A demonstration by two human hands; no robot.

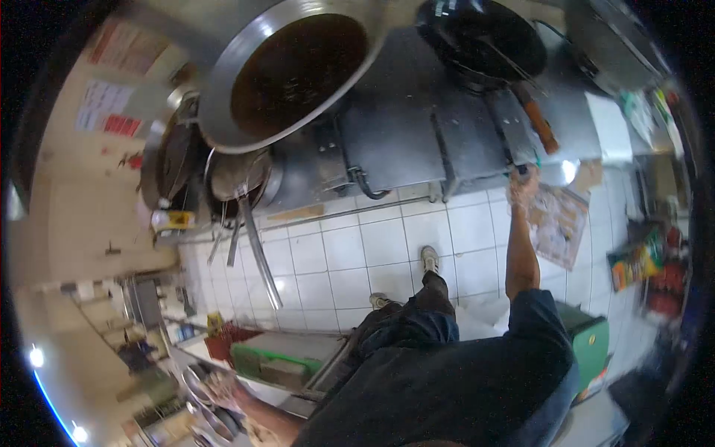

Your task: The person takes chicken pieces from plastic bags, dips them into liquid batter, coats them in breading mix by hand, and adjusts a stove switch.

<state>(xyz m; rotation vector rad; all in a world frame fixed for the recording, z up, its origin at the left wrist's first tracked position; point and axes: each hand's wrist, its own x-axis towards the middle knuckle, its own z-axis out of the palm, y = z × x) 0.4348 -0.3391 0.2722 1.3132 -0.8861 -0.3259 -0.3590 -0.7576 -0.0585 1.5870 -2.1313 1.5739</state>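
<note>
My right hand (522,188) reaches to the stove's front edge, its fingers closed around a small dark knob (523,170). Just above it, the wooden handle (538,119) of a black wok (480,45) points toward me. My left hand (227,392) is stretched out to the lower left, its fingers at the rim of a metal bowl (194,382). More metal bowls (217,425) stand right below that one. How firmly the left fingers grip is hard to see.
A large wok of dark liquid (223,82) rests on the steel stove (391,119). Beside it, a long-handled ladle (257,249) sticks out over the tiled floor (335,257). A flattened cardboard piece (558,227) lies at right. A green-edged container (272,365) stands near my left arm.
</note>
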